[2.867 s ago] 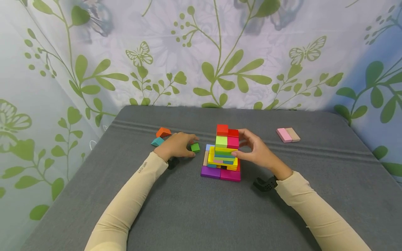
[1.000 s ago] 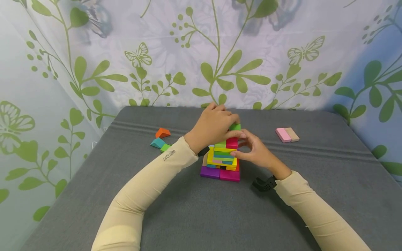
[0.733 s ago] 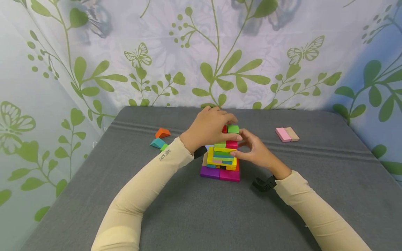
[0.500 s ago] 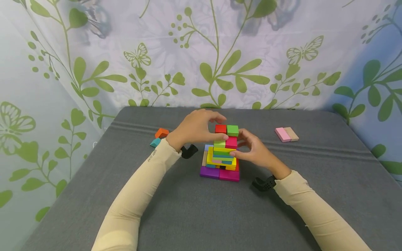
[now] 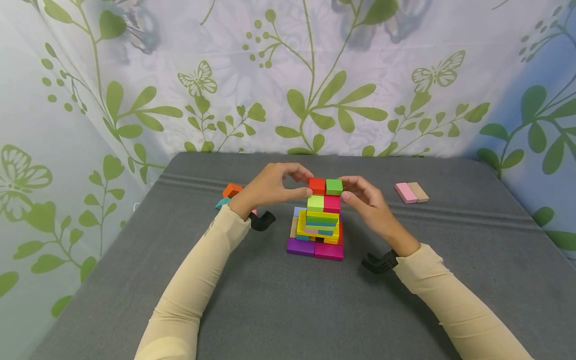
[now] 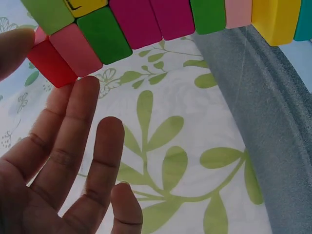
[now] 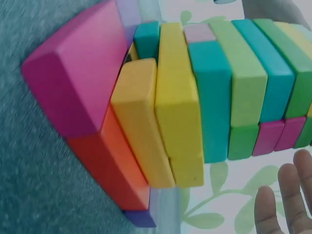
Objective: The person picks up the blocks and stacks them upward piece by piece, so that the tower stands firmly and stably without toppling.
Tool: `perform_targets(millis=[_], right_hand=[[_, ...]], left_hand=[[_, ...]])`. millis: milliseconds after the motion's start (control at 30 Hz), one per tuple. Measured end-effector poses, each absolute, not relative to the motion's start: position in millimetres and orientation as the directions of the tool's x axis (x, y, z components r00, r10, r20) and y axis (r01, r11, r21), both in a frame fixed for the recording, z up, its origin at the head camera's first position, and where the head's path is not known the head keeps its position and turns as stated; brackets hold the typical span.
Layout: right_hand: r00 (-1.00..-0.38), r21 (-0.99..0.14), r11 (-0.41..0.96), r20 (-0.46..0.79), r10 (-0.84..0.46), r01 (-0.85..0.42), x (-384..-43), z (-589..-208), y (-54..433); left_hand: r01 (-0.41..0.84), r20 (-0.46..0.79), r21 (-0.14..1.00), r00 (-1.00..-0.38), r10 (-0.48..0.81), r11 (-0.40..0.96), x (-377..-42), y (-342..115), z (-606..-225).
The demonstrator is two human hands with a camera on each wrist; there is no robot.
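Observation:
A tower of colored blocks point(image 5: 321, 222) stands mid-table on a wider base with purple and magenta blocks in front. Side by side on top sit a red block point(image 5: 317, 186) and a green block point(image 5: 334, 187). My left hand point(image 5: 272, 185) touches the red block's left side with thumb and fingertips, its fingers fairly straight. At the green block's right side is my right hand point(image 5: 371, 207), thumb and forefinger at its edge. The left wrist view has the left fingertips against a red block end point(image 6: 51, 63); in the right wrist view several right fingers point(image 7: 290, 190) extend beside the tower.
An orange block point(image 5: 232, 190) and a teal block point(image 5: 222, 202) lie at the left, partly behind the left hand and wrist. Pink point(image 5: 406, 193) and tan point(image 5: 418, 192) blocks lie together at the right. A patterned cloth point(image 5: 252, 90) hangs behind the table.
The left hand brought a green block from the left and set it on the tower's top right, then let go and drew back left. The right hand has risen from the tower's middle to its top.

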State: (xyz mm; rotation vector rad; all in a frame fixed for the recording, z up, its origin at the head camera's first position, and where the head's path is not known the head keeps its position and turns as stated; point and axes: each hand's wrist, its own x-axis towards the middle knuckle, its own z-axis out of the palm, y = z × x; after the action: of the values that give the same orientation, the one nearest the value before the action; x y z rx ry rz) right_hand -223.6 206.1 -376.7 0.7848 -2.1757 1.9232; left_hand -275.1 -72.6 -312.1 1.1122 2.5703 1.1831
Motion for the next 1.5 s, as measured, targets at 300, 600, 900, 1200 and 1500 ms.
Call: perform_targets(millis=[300, 600, 900, 1200, 1500], right_hand=[[-0.864, -0.883, 0.109, 0.412, -0.290, -0.457, -223.7, -375.5, 202.1], [-0.856, -0.888, 0.091, 0.400, -0.327, -0.450, -224.9, -376.3, 204.6], [-0.825, -0.884, 0.158, 0.328, -0.461, -0.440, -228.2, -377.8, 210.1], [-0.814, -0.872, 0.185, 0.320, -0.485, -0.453, -229.1, -379.7, 211.0], [-0.806, -0.870, 0.165, 0.338, -0.486, -0.464, -229.9, -382.8, 211.5]], left_hand=[[0.594, 0.234, 0.694, -0.721, 0.652, 0.407, -275.3, -73.7, -315.0], [0.590, 0.246, 0.711, -0.718, 0.651, 0.382, -272.4, -84.2, -316.2], [0.551, 0.173, 0.686, -0.758, 0.630, 0.475, -272.7, -137.6, -331.6], [0.456, -0.032, 0.594, -0.809, 0.587, 0.662, -277.1, -184.4, -354.3], [0.540, -0.085, 0.475, -0.758, 0.647, 0.695, -282.1, -184.3, -378.8]])
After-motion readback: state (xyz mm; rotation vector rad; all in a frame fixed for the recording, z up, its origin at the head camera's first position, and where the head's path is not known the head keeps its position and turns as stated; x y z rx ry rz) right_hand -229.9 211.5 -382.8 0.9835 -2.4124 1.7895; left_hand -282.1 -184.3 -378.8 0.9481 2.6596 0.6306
